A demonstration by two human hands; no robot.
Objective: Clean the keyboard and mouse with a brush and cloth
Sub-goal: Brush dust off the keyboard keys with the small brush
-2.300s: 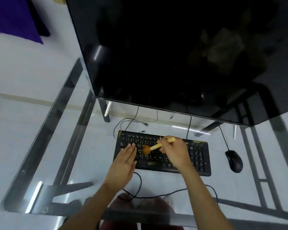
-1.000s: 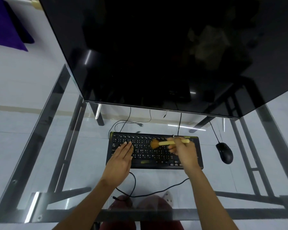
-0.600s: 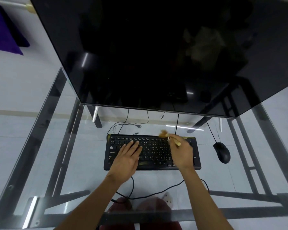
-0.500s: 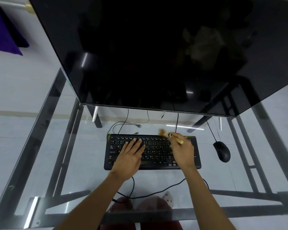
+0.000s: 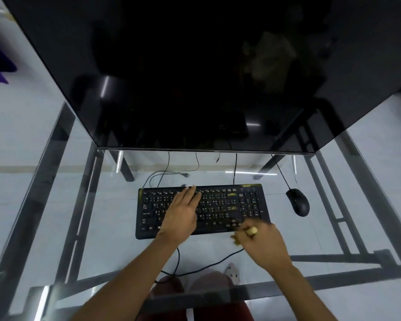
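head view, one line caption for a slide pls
Left hand flat on the black keyboard, right hand holding a brush at its near edge, mouse untouched.

Keyboard (image 5: 218, 209) on tabletop (image 5: 102, 216), under left hand (image 5: 183, 214), which lies flat on its left-centre keys. Right hand (image 5: 262, 244) just right of left hand, at keyboard's near right corner, closed round brush (image 5: 250, 231). Mouse (image 5: 298, 202) on tabletop, beyond and right of right hand, apart from keyboard. Monitor (image 5: 195, 77) behind keyboard, beyond both hands. Cable (image 5: 202, 269) between hands, nearer person.
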